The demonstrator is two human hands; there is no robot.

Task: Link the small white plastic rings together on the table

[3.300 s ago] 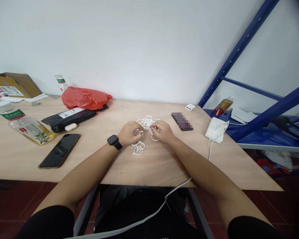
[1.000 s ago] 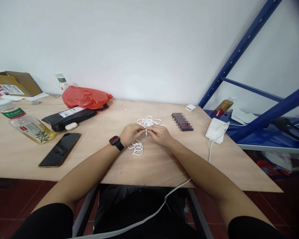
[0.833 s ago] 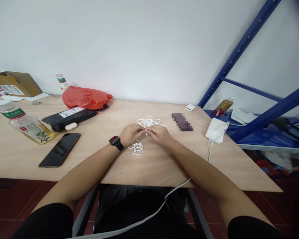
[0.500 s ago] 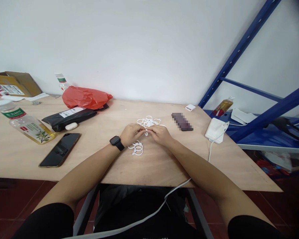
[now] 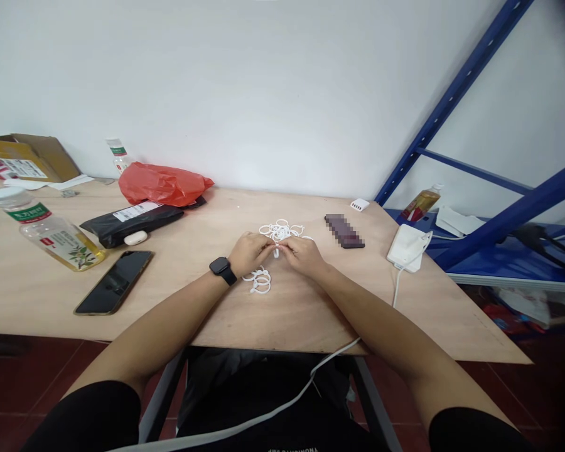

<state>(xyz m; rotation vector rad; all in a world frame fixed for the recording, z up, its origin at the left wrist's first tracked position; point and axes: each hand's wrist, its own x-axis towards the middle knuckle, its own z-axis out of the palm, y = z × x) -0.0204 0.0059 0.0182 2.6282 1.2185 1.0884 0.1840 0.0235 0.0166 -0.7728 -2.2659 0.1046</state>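
Note:
Fingertip to fingertip, my left hand (image 5: 251,252) and my right hand (image 5: 303,255) meet over the middle of the table. Both are closed in a pinch on one small white ring (image 5: 276,253), mostly covered by the fingers. Just beyond the fingertips lies a pile of white plastic rings (image 5: 282,231), tangled together. Several more white rings (image 5: 262,282) rest on the wood below my left hand, near the wrist with the black watch (image 5: 223,270).
On the left are a phone (image 5: 113,282), a tilted drink bottle (image 5: 51,232), an earbud case (image 5: 135,238), a black parcel (image 5: 132,223) and a red plastic bag (image 5: 164,185). To the right lie a dark pixelated object (image 5: 344,231) and a white charger (image 5: 408,247), its cable crossing the table edge.
Almost nothing differs. The hands stay pinched together at the same spot, with only a slight shift of the fingers and of the view.

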